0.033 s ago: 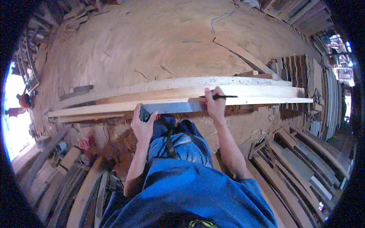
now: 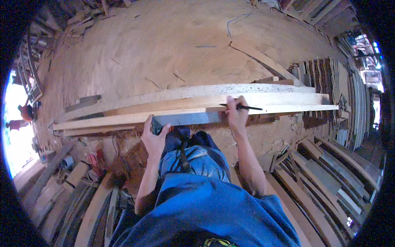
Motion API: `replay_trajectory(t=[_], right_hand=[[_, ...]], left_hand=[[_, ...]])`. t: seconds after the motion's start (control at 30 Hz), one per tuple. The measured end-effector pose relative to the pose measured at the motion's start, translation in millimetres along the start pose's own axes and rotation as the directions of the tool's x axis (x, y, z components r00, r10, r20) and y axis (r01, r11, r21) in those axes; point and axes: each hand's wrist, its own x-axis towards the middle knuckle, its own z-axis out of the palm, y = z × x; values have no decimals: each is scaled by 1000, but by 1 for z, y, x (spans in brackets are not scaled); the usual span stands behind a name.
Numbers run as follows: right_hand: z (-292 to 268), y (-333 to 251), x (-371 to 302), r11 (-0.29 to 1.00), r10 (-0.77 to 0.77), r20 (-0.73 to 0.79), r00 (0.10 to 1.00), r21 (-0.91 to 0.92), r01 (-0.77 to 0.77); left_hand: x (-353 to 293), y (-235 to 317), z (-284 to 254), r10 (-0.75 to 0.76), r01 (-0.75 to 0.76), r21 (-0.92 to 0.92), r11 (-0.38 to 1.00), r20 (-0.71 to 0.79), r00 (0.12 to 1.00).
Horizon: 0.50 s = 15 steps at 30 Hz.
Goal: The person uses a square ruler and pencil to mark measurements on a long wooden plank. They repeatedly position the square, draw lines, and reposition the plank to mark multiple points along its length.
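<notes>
A pale, narrow plank (image 2: 103,120) lies across in front of me. My left hand (image 2: 153,138) grips the dark end of a flat grey metal blade (image 2: 189,119), thumb on the near side and fingers at the far side. The blade lies along the plank's near edge and runs right, toward my other hand. My right hand (image 2: 237,117) is over the plank by the blade's right end. Pinched in it is a thin black pencil (image 2: 249,108), lying nearly level and pointing left; whether its tip touches the wood I cannot tell.
Behind the plank lie wider boards (image 2: 279,88), one with a rough whitish face. A slanting timber (image 2: 267,61) rests on the dusty floor beyond. Stacked planks (image 2: 325,78) stand at right. More timber (image 2: 321,173) lies close on both sides of me. Someone in orange (image 2: 26,113) is at far left.
My right hand has shifted slightly to the right with the pencil. My left hand and the metal blade stay almost in place.
</notes>
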Motion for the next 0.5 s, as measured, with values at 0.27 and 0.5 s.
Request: replay_trajectory(t=[0.27, 0.5], right_hand=[[-92, 4, -57, 989, 7, 192, 981, -148, 22], [-73, -10, -103, 948, 209, 270, 940, -293, -127]], left_hand=[[18, 29, 1, 199, -111, -203, 973, 490, 849], [67, 88, 70, 406, -529, -23, 848, 669, 623]])
